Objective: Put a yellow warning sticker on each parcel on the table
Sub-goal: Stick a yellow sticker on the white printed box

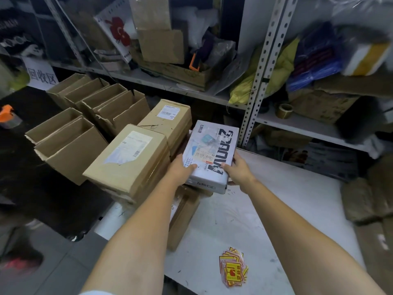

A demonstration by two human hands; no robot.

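Left hand point(181, 169), right hand point(238, 170), gripping parcel point(213, 143) edges

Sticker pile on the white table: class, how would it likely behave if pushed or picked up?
The sticker pile lies fanned out, so a push would probably scatter it across the table. The sheets look thin, so they are likely light and floppy; picking one alone may be fiddly.
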